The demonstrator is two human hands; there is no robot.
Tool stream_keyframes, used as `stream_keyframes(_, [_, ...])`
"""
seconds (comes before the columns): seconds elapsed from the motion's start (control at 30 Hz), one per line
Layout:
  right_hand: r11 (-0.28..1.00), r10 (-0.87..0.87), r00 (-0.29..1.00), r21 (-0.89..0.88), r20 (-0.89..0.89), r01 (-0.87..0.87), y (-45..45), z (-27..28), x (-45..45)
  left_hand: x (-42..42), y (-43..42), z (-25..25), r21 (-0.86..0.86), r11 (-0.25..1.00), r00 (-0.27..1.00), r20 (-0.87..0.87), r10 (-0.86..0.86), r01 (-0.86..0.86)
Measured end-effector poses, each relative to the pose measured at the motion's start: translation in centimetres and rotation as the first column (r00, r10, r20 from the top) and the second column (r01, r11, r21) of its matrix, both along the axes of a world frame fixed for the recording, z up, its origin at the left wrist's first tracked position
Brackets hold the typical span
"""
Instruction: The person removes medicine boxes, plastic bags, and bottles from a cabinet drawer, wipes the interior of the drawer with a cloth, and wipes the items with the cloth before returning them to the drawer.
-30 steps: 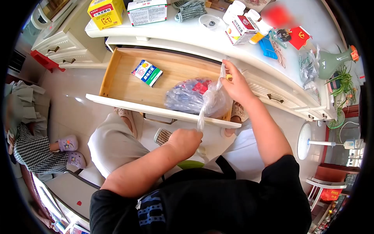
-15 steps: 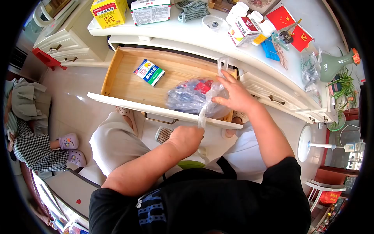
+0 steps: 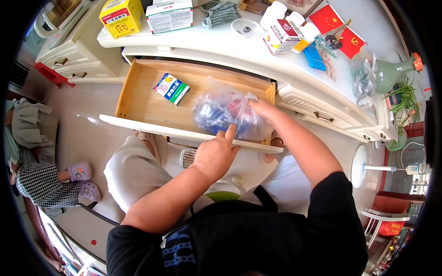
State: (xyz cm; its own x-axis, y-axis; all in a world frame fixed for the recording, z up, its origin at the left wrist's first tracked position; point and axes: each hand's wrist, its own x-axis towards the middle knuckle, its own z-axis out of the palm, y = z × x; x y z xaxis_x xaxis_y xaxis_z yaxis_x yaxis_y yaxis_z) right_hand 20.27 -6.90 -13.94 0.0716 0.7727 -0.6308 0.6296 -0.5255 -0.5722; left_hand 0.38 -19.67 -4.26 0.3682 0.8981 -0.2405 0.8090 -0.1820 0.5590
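Two boxes (image 3: 122, 20) stand at the white desk's (image 3: 212, 40) left end; one carton (image 3: 171, 89) lies toward the drawer's (image 3: 156, 128) back left corner, pale wood (image 3: 138, 99) around it. The left hand (image 3: 215, 154), index extended, thumb apart, crosses the front edge over one bag (image 3: 209, 110) in the right half; the right hand (image 3: 261, 109) pinches its plastic. Behind stand three bottles (image 3: 309, 32).

left hand (image 3: 213, 154): index finger (image 3: 230, 132) extended, thumb (image 3: 235, 150) apart; right hand (image 3: 264, 110): fingers (image 3: 253, 103) curled; both forearms (image 3: 172, 195) angle inward.

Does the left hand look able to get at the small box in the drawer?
Probably yes: the small box lies uncovered in the open drawer, left of the plastic bag, with nothing above blocking the left hand.
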Motion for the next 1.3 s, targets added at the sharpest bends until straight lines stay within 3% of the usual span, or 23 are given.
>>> stream_keyframes(0.03, [1.000,-0.001,1.000,0.001,0.000,0.001,0.4,-0.7,0.0,0.0,0.0,0.0,-0.008,1.000,1.000,-0.002,-0.016,0.016])
stream_keyframes(0.1, [0.960,0.055,0.877,0.215,0.478,-0.178,1.1,-1.6,-0.3,0.0,0.0,-0.5,-0.026,0.998,0.998,-0.005,-0.064,0.064])
stream_keyframes(0.13, [0.959,0.058,0.877,0.217,0.477,-0.181,1.3,-1.7,-0.4,-0.1,0.0,-0.8,-0.048,0.993,0.994,-0.007,-0.110,0.110])
stream_keyframes(0.2, [0.878,0.250,0.748,0.182,0.615,-0.443,1.1,-1.9,-0.7,-0.1,-0.1,-1.4,-0.028,0.991,0.992,0.011,-0.129,0.129])
stream_keyframes(0.43, [0.835,0.358,0.646,0.079,0.674,-0.545,0.3,0.6,-2.0,0.1,-0.1,-1.6,0.014,0.982,0.980,0.051,-0.191,0.190])
stream_keyframes(0.5, [0.652,0.396,0.591,0.239,0.703,-0.720,-0.6,1.3,-2.7,0.2,0.0,-1.5,0.041,0.981,0.978,0.076,-0.193,0.190])
stream_keyframes(0.53, [0.650,0.386,0.582,0.237,0.715,-0.722,-1.3,0.4,-2.5,0.2,-0.1,-1.4,0.049,0.982,0.978,0.091,-0.186,0.182])
stream_keyframes(0.6, [0.741,0.491,0.661,0.128,0.567,-0.659,-2.3,-1.4,-2.4,0.2,-0.1,-1.2,0.069,0.979,0.976,0.097,-0.197,0.191])
stream_keyframes(0.73, [0.707,0.456,0.617,0.161,0.641,-0.689,-2.4,1.5,-3.0,0.0,-0.1,-1.1,0.054,0.982,0.977,0.104,-0.186,0.181])
stream_keyframes(0.8, [0.508,0.536,0.576,0.309,0.618,-0.804,-2.3,6.2,-3.5,-0.1,-0.2,-1.0,0.042,0.980,0.975,0.099,-0.199,0.196])
stream_keyframes(0.87, [0.324,0.466,0.591,0.494,0.659,-0.807,-1.9,11.5,-3.9,-0.2,-0.2,-1.0,0.072,0.978,0.969,0.140,-0.204,0.196])
stream_keyframes(0.93, [0.122,0.195,0.771,0.765,0.606,-0.632,-2.5,17.4,-4.6,-0.3,-0.7,-1.1,0.081,0.982,0.966,0.183,-0.183,0.171])
stream_keyframes(0.97, [-0.029,0.019,0.777,0.777,0.629,-0.629,-2.0,19.1,-4.3,-0.1,-0.7,-1.2,0.083,0.979,0.960,0.199,-0.197,0.184])
stream_keyframes(1.0, [0.038,-0.128,0.771,0.780,0.624,-0.625,-1.2,20.1,-3.8,0.1,-0.8,-1.1,0.084,0.977,0.954,0.213,-0.209,0.196])
stream_keyframes(1.07, [0.213,-0.225,0.700,0.735,0.678,-0.644,1.0,20.5,-2.5,0.1,-1.1,-1.0,0.080,0.979,0.958,0.206,-0.202,0.189])
stream_keyframes(1.13, [0.315,-0.219,0.706,0.733,0.674,-0.602,2.6,19.5,-1.4,0.1,-1.1,-1.3,0.108,0.965,0.938,0.233,-0.258,0.239])
stream_keyframes(1.17, [0.309,-0.208,0.706,0.730,0.677,-0.610,3.0,19.2,-1.3,0.0,-1.2,-1.2,0.092,0.963,0.939,0.218,-0.267,0.252])
stream_keyframes(1.23, [0.426,-0.171,0.830,0.800,0.530,-0.423,3.2,19.0,-1.4,-0.3,-1.3,-1.0,0.101,0.964,0.939,0.225,-0.261,0.244])
stream_keyframes(1.3, [0.445,-0.156,0.867,0.817,0.473,-0.366,3.0,19.1,-1.6,-0.4,-1.6,-1.1,0.108,0.963,0.936,0.233,-0.266,0.247])
